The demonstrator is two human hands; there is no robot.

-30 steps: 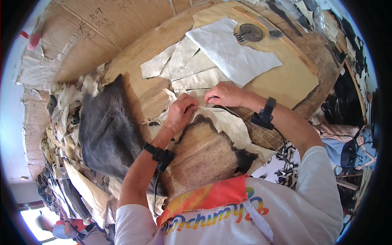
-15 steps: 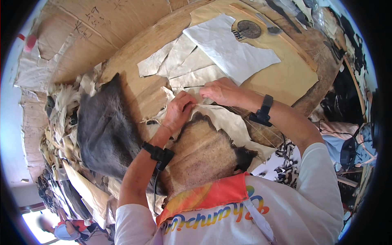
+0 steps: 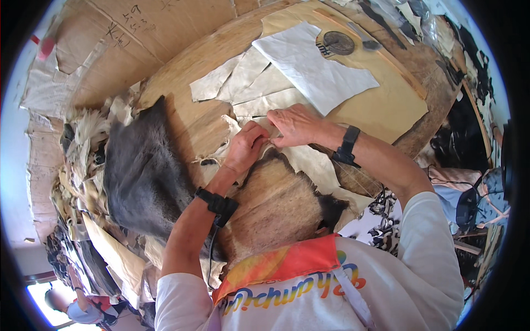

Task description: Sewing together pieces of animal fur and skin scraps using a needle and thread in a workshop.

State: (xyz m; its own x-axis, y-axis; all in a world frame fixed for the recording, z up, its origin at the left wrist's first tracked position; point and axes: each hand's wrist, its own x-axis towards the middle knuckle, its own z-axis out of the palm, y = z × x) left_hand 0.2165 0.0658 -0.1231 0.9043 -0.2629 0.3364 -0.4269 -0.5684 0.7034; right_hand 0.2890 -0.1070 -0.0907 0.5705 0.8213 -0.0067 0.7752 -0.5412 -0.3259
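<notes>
A tan fur hide [image 3: 270,207] with dark edges lies in front of me, its cream skin side [image 3: 312,165] folded back along the upper right. My left hand [image 3: 247,148] is closed, its fingertips pinching the pale edge of this hide. Close beside it, my right hand [image 3: 298,126] has its fingers bent and drawn together at the same edge; whatever is between them is too small to make out. A short, thin dark strip shows just left of the right knuckles. Thin pale threads [image 3: 361,177] run below my right wrist.
A dark grey fur piece [image 3: 143,171] lies to the left, beside heaped fur scraps [image 3: 83,182]. Beyond my hands are cream leather pieces [image 3: 248,77], a white cut sheet [image 3: 314,66], a round dark disc [image 3: 338,43] and a wooden strip [image 3: 397,69]. Another person [image 3: 83,310] is at lower left.
My right hand has come down and closer to the left hand, its fingertips now at the hide's edge. The left hand stays almost in place.
</notes>
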